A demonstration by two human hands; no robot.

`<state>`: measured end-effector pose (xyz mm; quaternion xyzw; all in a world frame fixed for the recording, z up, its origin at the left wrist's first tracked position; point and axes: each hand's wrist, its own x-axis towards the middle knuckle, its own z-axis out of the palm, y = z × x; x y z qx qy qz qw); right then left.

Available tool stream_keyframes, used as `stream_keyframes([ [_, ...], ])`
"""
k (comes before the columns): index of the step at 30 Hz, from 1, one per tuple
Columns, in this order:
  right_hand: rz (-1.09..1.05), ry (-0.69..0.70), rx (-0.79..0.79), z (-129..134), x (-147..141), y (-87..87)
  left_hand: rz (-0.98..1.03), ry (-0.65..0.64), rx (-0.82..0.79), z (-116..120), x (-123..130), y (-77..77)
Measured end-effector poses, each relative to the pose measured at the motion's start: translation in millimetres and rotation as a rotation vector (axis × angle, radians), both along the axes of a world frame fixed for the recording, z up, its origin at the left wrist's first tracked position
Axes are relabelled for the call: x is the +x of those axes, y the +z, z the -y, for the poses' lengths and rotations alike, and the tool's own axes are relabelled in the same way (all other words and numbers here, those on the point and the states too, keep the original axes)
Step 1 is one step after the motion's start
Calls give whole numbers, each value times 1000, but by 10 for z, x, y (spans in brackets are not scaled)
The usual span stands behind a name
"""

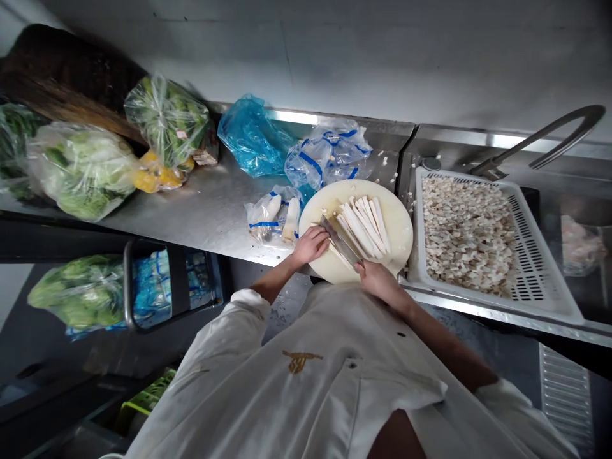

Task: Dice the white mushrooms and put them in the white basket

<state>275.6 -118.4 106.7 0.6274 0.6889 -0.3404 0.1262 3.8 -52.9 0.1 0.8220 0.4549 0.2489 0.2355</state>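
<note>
Steel desk [215, 220] along a grey wall [335, 64], head view, one person in white at the near edge. Entries as follows.

Round board [404, 233], pale, one: at the desk's near edge, between the bagged goods and the basket.

Knife [343, 243], one: on the board, left of the main group of strips. Long axis diagonal; the blade points far and left, the handle end near and right.

White strips [359, 231], several, long: side by side on the board, right of the blade. Long axes run away from the person, far ends leaning left, roughly along the knife's line, slightly fanned. One thin slice [338, 256] lies apart, on the blade's near-left side.

Right hand [377, 280]: closed around the knife handle.

Left hand [312, 245]: fingers bent, at the board's left side, fingertips by the far end of the blade; cannot tell whether it grips anything.

Clear bag [329, 153], blue-banded, crumpled: beyond the board. Blue bag [253, 137]: left of it. Small pack [265, 213] with thick pale stems: just left of the board.

White basket [568, 306], slotted: right of the board, carrying chopped pale pieces [466, 236]; curved tap [549, 137] behind.
</note>
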Motion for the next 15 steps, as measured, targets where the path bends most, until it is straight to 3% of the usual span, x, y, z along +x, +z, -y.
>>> stream_keyframes([
  [4,-91,-15,51,-137,27,-189,13,-14,-26,-37,-1,69],
  [7,-213,-119,133,-162,183,-211,88,-31,-65,-22,24,189],
  [9,-374,-288,113,-118,287,-184,235,123,-87,31,121,283],
  [12,-731,-602,-164,-36,348,-122,669,536,-210,123,445,413],
  [13,-841,-677,-288,-25,340,-104,852,618,-322,139,586,444],
  [15,-988,-747,-506,-42,300,-82,1169,630,-634,134,867,474],
])
